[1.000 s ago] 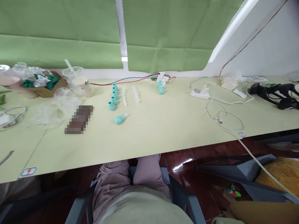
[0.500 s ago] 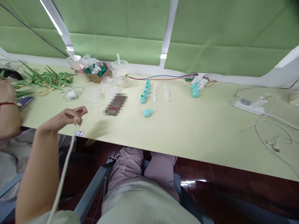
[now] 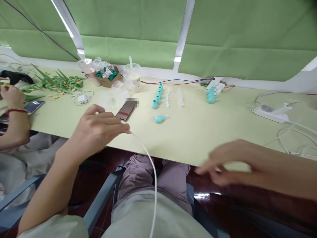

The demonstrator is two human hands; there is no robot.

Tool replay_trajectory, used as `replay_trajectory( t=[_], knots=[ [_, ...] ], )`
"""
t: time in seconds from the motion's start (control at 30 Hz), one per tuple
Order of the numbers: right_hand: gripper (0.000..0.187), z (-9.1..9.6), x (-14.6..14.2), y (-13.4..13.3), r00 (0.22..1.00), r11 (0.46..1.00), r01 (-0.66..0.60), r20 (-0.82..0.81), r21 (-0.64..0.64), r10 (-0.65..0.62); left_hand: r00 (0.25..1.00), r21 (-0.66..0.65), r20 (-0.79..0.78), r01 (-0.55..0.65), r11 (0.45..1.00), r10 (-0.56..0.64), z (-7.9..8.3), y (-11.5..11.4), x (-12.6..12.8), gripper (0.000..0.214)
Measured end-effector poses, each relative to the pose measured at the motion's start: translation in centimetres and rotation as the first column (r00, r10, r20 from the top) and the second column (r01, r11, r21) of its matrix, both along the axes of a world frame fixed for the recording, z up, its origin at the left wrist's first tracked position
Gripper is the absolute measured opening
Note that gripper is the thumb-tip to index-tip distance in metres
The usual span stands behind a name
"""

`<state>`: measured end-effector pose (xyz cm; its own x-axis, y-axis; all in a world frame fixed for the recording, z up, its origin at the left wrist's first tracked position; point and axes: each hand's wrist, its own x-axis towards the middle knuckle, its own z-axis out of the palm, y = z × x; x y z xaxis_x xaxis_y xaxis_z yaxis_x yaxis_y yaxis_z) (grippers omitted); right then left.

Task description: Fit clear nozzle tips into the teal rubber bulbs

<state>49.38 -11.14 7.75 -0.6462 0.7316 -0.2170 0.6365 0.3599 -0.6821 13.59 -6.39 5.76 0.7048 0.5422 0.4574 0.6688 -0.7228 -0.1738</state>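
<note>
My left hand (image 3: 96,130) is closed in a pinch on the end of a white cable (image 3: 151,172) that hangs down over my lap, just in front of a phone (image 3: 126,110) lying on the pale yellow table (image 3: 198,129). My right hand (image 3: 228,165) reaches in from the right at the table's front edge, blurred, fingers stretched out and holding nothing. Beyond the phone stand a row of teal bulbs (image 3: 158,96), rows of small white caps (image 3: 173,98) and one teal bulb on its side (image 3: 159,118). More teal bulbs (image 3: 212,94) sit farther back.
Another person's hand and forearm (image 3: 13,109) work at the far left near green leaf-shaped pieces (image 3: 54,82) and a second phone (image 3: 33,106). A lidded cup (image 3: 133,76), a cardboard box (image 3: 107,77), plastic bags (image 3: 109,97), a coiled charger (image 3: 83,98) and a power strip (image 3: 269,112) with cables lie about.
My left hand moved right and toward the phone, carrying the white cable. My right hand has come into view from the right. The view shifted slightly.
</note>
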Motion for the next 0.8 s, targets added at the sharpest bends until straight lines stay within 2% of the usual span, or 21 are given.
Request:
replay_trajectory(
  t=[0.03, 0.07, 0.2, 0.27, 0.37, 0.53, 0.63, 0.7, 0.73, 0.8],
  knots=[
    [0.026, -0.1, -1.5, 1.5, 0.998, 0.993, -0.054, -0.049, -0.105, 0.049, 0.999, -0.006, -0.043, 0.010, 1.000, -0.011, 0.3, -0.8, 1.3, 0.016],
    [0.031, -0.4, -3.0, 2.9, 0.992, 0.983, -0.055, -0.118, -0.174, 0.035, 0.997, -0.002, -0.066, 0.037, 0.999, -0.037, 0.5, -1.4, 2.4, 0.020],
    [0.046, -3.0, -7.1, 6.2, 0.914, 0.933, -0.104, -0.404, -0.346, -0.048, 0.987, -0.035, -0.072, 0.143, 0.989, -0.145, 0.5, -2.8, 5.4, 0.028],
    [0.046, -3.6, -8.0, 6.8, 0.861, 0.922, -0.112, -0.499, -0.372, -0.096, 0.981, -0.038, -0.086, 0.173, 0.984, -0.175, 0.4, -3.0, 6.1, 0.028],
    [0.040, -3.4, -8.3, 7.2, 0.812, 0.929, -0.077, -0.564, -0.362, -0.152, 0.974, -0.024, -0.125, 0.188, 0.982, -0.190, 0.3, -3.1, 6.9, 0.024],
    [0.033, -2.6, -8.7, 7.3, 0.814, 0.945, -0.014, -0.553, -0.326, -0.179, 0.964, -0.042, -0.105, 0.240, 0.970, -0.244, -0.1, -2.9, 7.6, 0.018],
    [0.028, -2.6, -8.7, 6.9, 0.797, 0.955, 0.019, -0.572, -0.297, -0.193, 0.963, -0.138, 0.081, 0.266, 0.954, -0.257, -0.7, -2.7, 7.4, 0.019],
    [0.027, -2.6, -8.5, 6.7, 0.784, 0.959, 0.048, -0.584, -0.281, -0.210, 0.912, -0.243, 0.352, 0.304, 0.921, -0.208, -1.3, -2.4, 7.3, 0.015],
    [0.027, -2.6, -8.4, 6.5, 0.780, 0.962, 0.062, -0.588, -0.268, -0.214, 0.847, -0.299, 0.516, 0.322, 0.899, -0.132, -1.7, -2.2, 7.3, 0.014],
    [0.026, -2.5, -8.2, 6.3, 0.779, 0.971, 0.092, -0.591, -0.221, -0.209, 0.637, -0.420, 0.765, 0.375, 0.826, 0.100, -2.5, -1.8, 7.8, 0.020]
  ],
)
